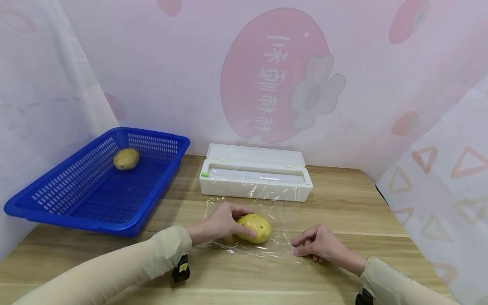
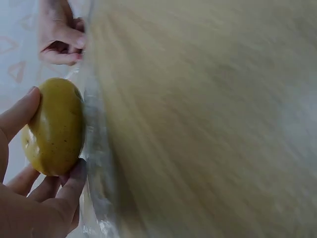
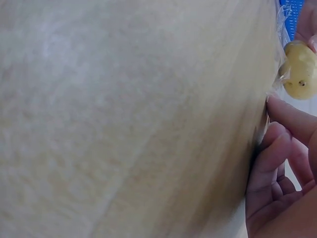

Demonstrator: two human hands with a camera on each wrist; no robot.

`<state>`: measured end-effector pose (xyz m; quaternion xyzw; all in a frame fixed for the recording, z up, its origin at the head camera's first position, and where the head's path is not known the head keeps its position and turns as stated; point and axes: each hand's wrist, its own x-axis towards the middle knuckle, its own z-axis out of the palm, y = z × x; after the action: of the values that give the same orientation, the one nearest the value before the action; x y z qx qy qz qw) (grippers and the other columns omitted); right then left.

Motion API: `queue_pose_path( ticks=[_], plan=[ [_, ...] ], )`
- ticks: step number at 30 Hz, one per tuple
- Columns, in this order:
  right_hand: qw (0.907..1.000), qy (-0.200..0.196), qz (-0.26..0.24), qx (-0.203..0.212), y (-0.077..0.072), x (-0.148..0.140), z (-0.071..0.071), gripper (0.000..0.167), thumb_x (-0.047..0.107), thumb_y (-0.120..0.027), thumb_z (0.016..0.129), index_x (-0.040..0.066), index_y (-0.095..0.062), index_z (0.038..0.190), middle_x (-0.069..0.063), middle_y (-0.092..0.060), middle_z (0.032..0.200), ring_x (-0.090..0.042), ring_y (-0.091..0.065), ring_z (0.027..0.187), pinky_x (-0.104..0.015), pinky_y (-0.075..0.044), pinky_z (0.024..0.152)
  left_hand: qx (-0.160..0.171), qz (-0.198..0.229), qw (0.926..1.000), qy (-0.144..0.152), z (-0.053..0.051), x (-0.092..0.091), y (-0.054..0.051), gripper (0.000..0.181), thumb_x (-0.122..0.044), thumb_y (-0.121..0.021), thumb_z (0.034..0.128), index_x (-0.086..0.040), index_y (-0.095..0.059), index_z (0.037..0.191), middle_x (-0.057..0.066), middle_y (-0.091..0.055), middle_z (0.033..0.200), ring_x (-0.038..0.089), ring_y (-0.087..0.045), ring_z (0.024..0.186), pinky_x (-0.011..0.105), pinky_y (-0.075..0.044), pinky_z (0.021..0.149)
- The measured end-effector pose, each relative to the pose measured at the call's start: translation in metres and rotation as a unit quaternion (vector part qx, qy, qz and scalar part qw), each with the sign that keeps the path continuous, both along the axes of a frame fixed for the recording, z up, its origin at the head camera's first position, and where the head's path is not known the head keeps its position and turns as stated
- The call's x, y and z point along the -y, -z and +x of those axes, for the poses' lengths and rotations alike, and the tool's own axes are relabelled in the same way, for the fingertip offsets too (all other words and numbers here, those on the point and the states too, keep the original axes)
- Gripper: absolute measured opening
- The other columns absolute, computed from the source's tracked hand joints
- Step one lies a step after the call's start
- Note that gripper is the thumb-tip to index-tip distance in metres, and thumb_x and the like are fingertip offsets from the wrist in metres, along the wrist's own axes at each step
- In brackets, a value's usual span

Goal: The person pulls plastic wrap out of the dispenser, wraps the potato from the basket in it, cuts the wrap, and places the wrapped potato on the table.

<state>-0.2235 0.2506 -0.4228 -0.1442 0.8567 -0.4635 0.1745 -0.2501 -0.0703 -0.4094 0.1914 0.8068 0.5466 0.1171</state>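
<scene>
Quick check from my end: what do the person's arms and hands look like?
The left hand and right hand are bare, no gloves. The left sleeve and right sleeve are long and pale beige; the right has faint small markings I can't read. A black wrist device with a yellow label shows below the left cuff.

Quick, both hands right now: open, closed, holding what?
Left hand: holding a potato between thumb and fingers.
Right hand: pinching the edge of the clear film.
</scene>
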Motion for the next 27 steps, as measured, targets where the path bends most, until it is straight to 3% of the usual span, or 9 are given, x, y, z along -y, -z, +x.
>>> queue_pose_path(
  ticks=[4,13,17,23,27],
  plan=[
    [1.0000,-0.001,0.007,-0.002,-0.001,0.000,-0.001,0.022,0.020,-0.088,0.073,0.011,-0.079,0.090,-0.001,-0.053,0.054,-0.008,-0.045,0.040,-0.021,-0.040,0.037,-0.027,-0.026,0.9993,-0.004,0.002,0.001,0.002,0.070,-0.028,-0.092,0.0679,-0.001,-0.064,0.126,0.005,-0.069,0.116,0.017,-0.063,0.101,0.036,-0.050,0.090],
    [0.9999,-0.008,0.010,0.000,-0.001,0.000,-0.003,0.022,0.020,-0.087,0.074,0.010,-0.078,0.092,-0.003,-0.056,0.055,-0.009,-0.046,0.041,-0.020,-0.040,0.037,-0.027,-0.031,0.9988,0.026,0.003,0.006,0.003,0.062,-0.027,-0.089,0.0718,0.000,-0.065,0.123,0.002,-0.070,0.110,0.016,-0.063,0.094,0.034,-0.051,0.086],
    [0.9998,-0.017,0.010,0.005,-0.003,-0.002,-0.004,0.022,0.021,-0.086,0.076,0.009,-0.078,0.094,-0.004,-0.057,0.057,-0.010,-0.047,0.043,-0.020,-0.041,0.038,-0.027,-0.040,0.9986,0.021,0.005,0.006,-0.001,0.065,-0.028,-0.089,0.0716,0.001,-0.063,0.124,0.006,-0.068,0.110,0.020,-0.063,0.095,0.035,-0.051,0.085],
    [0.9979,-0.058,-0.029,0.007,-0.005,-0.008,-0.007,0.025,0.017,-0.082,0.082,0.004,-0.075,0.103,-0.009,-0.061,0.064,-0.012,-0.052,0.048,-0.020,-0.043,0.041,-0.051,-0.078,0.9956,-0.006,0.012,0.016,-0.007,0.082,-0.041,-0.090,0.0678,0.000,-0.057,0.131,0.010,-0.062,0.122,0.024,-0.060,0.104,0.040,-0.051,0.088],
    [0.9928,-0.107,-0.035,-0.042,-0.008,-0.013,-0.004,0.028,0.016,-0.081,0.082,0.004,-0.074,0.107,-0.007,-0.063,0.071,-0.009,-0.054,0.056,-0.020,-0.046,0.047,-0.058,-0.076,0.9952,0.021,0.018,0.033,-0.013,0.071,-0.037,-0.090,0.0694,-0.001,-0.062,0.123,0.010,-0.064,0.114,0.026,-0.060,0.101,0.039,-0.052,0.085]
  ],
)
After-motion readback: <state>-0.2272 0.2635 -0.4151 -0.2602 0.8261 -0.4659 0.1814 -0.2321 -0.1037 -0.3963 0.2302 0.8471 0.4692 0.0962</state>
